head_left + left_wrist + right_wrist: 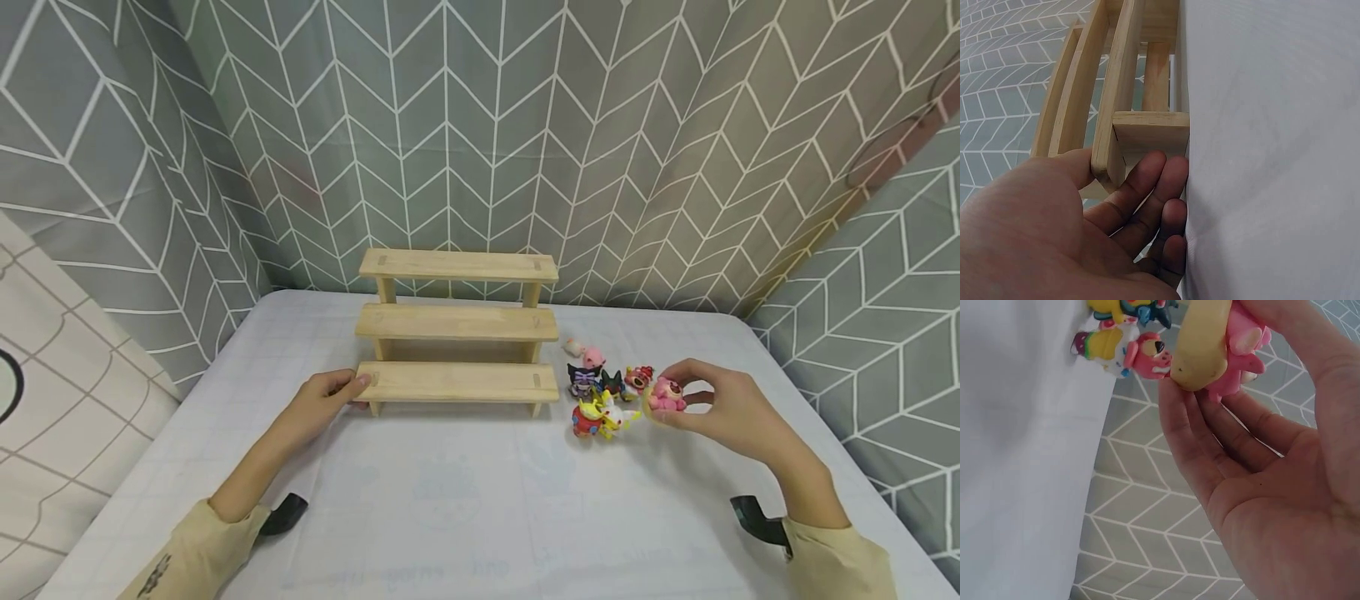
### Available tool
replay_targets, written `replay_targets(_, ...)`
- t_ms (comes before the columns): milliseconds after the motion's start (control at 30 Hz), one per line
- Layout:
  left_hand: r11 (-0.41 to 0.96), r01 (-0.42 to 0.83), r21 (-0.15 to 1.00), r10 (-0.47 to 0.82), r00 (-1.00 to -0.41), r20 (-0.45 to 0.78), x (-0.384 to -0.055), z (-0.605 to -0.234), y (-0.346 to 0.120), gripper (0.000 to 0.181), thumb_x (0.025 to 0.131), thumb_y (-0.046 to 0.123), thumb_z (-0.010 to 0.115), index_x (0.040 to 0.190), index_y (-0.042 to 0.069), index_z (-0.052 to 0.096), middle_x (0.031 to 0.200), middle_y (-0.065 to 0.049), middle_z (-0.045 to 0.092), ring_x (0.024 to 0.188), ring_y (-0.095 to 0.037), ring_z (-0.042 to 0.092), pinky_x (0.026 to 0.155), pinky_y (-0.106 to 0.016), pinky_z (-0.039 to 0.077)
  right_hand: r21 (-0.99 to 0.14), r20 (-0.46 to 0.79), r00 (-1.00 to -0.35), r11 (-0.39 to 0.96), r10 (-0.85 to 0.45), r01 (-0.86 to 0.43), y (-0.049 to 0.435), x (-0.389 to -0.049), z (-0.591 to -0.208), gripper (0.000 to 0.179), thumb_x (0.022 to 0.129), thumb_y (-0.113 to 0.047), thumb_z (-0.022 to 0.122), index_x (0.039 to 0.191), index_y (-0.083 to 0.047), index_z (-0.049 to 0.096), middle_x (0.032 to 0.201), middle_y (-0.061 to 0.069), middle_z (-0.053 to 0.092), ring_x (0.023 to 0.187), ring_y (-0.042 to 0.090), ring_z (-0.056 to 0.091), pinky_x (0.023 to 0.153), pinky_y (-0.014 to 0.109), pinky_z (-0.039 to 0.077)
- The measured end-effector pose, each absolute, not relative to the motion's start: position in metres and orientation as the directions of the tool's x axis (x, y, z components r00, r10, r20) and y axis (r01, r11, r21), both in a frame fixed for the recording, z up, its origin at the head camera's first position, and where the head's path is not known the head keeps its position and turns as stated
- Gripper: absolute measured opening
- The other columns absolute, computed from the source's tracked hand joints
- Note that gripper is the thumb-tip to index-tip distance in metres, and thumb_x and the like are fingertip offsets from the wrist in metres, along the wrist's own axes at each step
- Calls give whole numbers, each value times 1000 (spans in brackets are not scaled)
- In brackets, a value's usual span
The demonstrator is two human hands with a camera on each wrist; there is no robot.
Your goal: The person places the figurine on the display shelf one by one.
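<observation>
My left hand (326,402) grips the left end of the lowest step of a three-tier wooden display stand (457,382). Its thumb lies on top of the board, while the fingers (1141,181) curl in below, near the stand's leg. On the right, my right hand (727,408) pinches a pink toy figurine (666,395) with a yellowish base (1200,347) between thumb and fingertips. Just left of it a cluster of small figurines stands on the table, among them a red-and-white one (638,380), a black-and-purple one (582,380) and a yellow-and-red one (587,418).
The stand and toys are on a table with a white cloth (450,492). A grey curtain with white chevron lines (480,125) hangs behind and at both sides. A pink figurine (593,357) sits at the back of the cluster, close to the stand's right side.
</observation>
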State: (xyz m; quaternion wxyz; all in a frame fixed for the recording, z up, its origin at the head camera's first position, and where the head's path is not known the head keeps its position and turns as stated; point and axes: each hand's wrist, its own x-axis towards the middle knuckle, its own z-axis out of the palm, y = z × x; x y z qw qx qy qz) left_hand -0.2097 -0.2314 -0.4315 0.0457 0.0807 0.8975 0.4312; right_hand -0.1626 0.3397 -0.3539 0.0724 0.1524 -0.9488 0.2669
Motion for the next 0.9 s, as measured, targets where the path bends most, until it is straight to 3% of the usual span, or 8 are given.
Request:
replay_targets(267,611,107,785,181,-983,-7,-209,-430,-231,46,110,48,53,109,7,74,98,-4,78,101,-20,62,94,-39,44,-487,248,-931,796,-268,-359,327,-167,-344,47,81,-36,94,117,-17,71,115,1,72,99,4,61,88,33,61)
replay_targets(500,606,110,788,182,-983,-3,-209,-431,-231,45,110,47,53,108,7,74,97,-4,76,98,-19,59,90,-35,43,-517,291,-913,756,-285,-401,315,-174,-339,45,82,-29,94,118,-15,72,113,0,73,98,1,62,88,23,58)
replay_targets(667,606,118,787,185,-983,4,-209,-431,-231,45,110,47,53,105,8,74,96,-3,76,97,-18,58,89,-35,43,-520,286,-916,758,-281,-395,308,-181,-336,45,83,-30,93,119,-14,72,114,0,72,100,3,62,91,31,60)
replay_targets(900,605,110,788,179,-984,0,-208,-430,-231,45,110,48,53,106,8,75,96,-3,76,97,-17,59,89,-34,43,-538,280,-919,748,-277,-389,297,-185,-334,47,84,-29,92,122,-10,71,117,4,72,104,16,64,92,31,59)
